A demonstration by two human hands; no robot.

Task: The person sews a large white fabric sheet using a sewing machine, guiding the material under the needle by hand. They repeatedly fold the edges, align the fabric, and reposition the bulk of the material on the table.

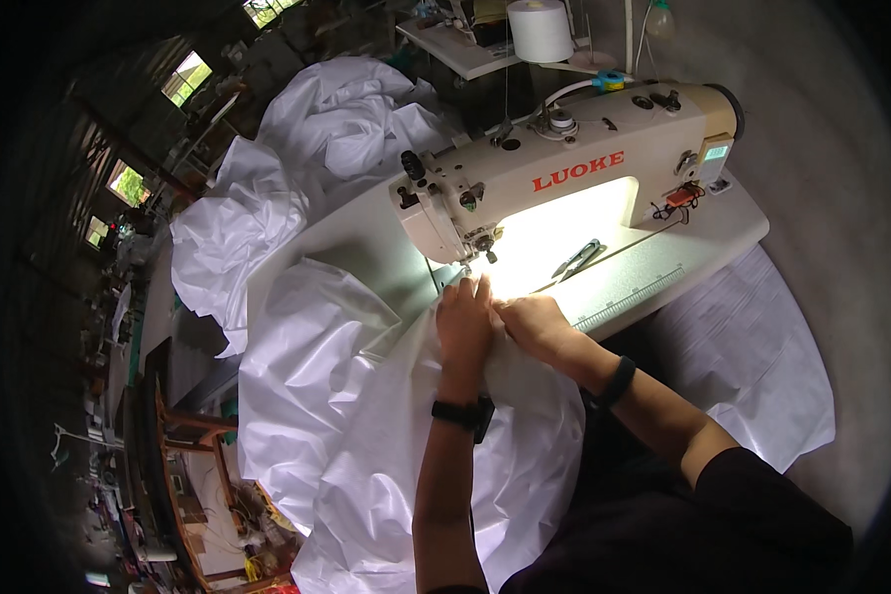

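White sheet fabric (366, 475) drapes over the near edge of a sewing table and bunches around my arms. Close to the needle area of a cream sewing machine (564, 148), my left hand (464, 319) presses on the fabric, its fingers pointing at the presser foot (468, 271). My right hand (535, 325) is curled just to the right, pinching the fabric edge near the needle. The machine's lamp brightly lights the bed beside both hands, washing out detail at the fingertips.
Thread snips (576, 259) lie on the machine table (733, 213) under the arm. A white thread cone (541, 30) stands behind. More white fabric (351, 119) is heaped at the far left, and some (752, 346) hangs at the right. A wooden frame (193, 475) stands lower left.
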